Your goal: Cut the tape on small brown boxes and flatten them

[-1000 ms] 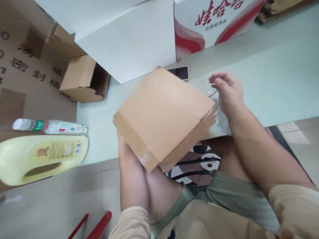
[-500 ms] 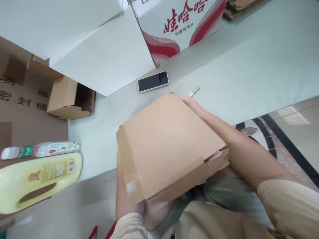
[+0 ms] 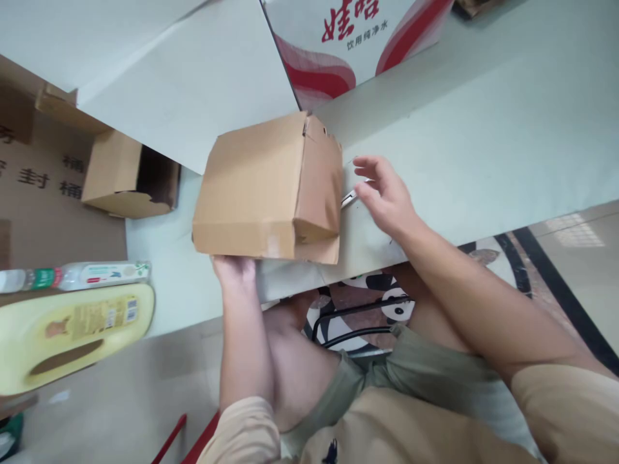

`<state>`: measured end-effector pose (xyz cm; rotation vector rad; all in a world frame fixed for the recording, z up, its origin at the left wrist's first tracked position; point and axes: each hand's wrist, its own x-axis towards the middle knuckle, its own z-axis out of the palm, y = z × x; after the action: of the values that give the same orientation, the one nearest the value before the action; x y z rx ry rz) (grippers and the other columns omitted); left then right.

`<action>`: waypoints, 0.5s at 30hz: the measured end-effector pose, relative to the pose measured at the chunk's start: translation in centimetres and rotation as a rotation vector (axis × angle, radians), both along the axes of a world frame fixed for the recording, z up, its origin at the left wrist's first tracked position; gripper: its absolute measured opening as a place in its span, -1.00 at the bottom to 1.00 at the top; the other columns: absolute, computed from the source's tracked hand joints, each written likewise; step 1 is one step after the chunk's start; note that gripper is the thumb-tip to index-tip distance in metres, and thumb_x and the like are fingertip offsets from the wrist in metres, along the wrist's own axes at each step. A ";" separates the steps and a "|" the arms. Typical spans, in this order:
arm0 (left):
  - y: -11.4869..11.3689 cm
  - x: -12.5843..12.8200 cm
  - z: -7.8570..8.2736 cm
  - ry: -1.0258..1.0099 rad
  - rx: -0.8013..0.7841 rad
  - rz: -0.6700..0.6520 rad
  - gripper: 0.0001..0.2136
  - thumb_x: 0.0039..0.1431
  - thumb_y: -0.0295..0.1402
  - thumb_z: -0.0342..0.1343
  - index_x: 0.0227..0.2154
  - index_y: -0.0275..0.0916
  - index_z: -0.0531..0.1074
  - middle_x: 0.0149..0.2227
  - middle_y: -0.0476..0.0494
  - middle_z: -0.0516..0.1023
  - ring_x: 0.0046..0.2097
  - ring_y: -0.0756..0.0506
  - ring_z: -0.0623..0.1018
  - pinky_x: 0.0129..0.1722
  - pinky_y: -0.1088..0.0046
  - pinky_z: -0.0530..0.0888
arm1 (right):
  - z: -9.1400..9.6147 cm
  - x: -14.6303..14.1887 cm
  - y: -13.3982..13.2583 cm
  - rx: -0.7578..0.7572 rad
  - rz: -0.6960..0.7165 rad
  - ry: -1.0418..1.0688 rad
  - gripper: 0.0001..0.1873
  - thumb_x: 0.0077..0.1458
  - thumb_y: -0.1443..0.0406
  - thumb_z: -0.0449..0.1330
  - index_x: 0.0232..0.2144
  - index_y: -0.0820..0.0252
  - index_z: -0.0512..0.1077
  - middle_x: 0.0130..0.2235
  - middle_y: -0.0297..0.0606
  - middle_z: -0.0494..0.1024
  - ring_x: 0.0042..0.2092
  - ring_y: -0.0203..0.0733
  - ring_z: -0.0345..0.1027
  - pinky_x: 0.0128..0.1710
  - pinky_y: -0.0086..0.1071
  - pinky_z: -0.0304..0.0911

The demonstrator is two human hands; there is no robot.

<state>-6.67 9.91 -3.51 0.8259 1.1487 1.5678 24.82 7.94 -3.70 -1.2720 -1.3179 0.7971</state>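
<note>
A brown cardboard box [image 3: 251, 180] is tilted over the table, its near edge towards me and one end flap partly folded on the right. My left hand [image 3: 235, 270] grips it from below at the near left edge; the fingers are hidden under the cardboard. To the right of the box, my right hand [image 3: 384, 193] is open, fingers loosely curled and apart, with nothing in it. Just by its fingertips lies a slim silvery tool [image 3: 349, 197], perhaps a utility knife, partly covered by the hand.
A white carton with red print [image 3: 358, 51] and a large white box [image 3: 207, 84] stand at the back. On the left are a small open cardboard box [image 3: 113, 174], a water bottle [image 3: 77, 276] and a pale yellow jug [image 3: 116, 351]. The table edge [image 3: 483, 240] runs above my lap.
The cardboard box has moved away from my lap, up and left over the table, and turned. My right hand has let go of it. The phone is now hidden.
</note>
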 end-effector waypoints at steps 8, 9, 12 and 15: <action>0.1 2.2 -0.9 0.071 0.040 0.118 -0.45 -0.15 0.03 0.41 -0.10 -0.12 0.53 0.12 -0.19 0.57 0.26 -0.27 0.47 0.18 0.21 0.50 | 0.1 -4.8 -1.2 0.041 0.098 -0.442 0.02 0.03 -0.18 0.25 0.38 0.10 0.05 0.43 0.07 0.12 0.45 0.31 -0.03 0.34 0.26 0.11; 0.0 2.3 -1.0 0.071 0.049 0.129 -0.45 -0.15 0.01 0.43 -0.09 -0.11 0.52 0.12 -0.18 0.57 0.24 -0.26 0.49 0.15 0.23 0.52 | -0.1 -5.1 -1.1 0.013 0.051 -0.462 0.02 0.04 -0.15 0.26 0.39 0.11 0.02 0.44 0.08 0.09 0.44 0.33 -0.03 0.32 0.28 0.13; -0.3 2.5 -1.4 0.078 0.048 0.177 -0.45 -0.16 0.00 0.44 -0.10 -0.10 0.52 0.07 -0.17 0.59 0.16 -0.24 0.54 0.01 0.31 0.56 | -0.3 -5.8 -0.9 -0.030 -0.039 -0.479 -0.07 0.13 0.01 0.21 0.42 0.04 -0.08 0.45 0.01 0.07 0.42 0.30 0.04 0.27 0.26 0.20; -0.7 2.8 -1.3 0.079 0.016 0.189 -0.50 -0.10 0.01 0.41 -0.10 -0.08 0.51 0.02 -0.12 0.62 0.05 -0.17 0.60 -0.17 0.42 0.56 | 0.1 -5.9 -0.8 -0.030 -0.030 -0.466 -0.17 0.19 0.15 0.12 0.42 -0.06 -0.11 0.46 -0.11 0.08 0.40 0.27 0.09 0.24 0.22 0.23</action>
<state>-3.87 9.18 -4.81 0.8154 1.3039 1.7136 18.93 7.14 -3.59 -1.5575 -1.6519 0.5150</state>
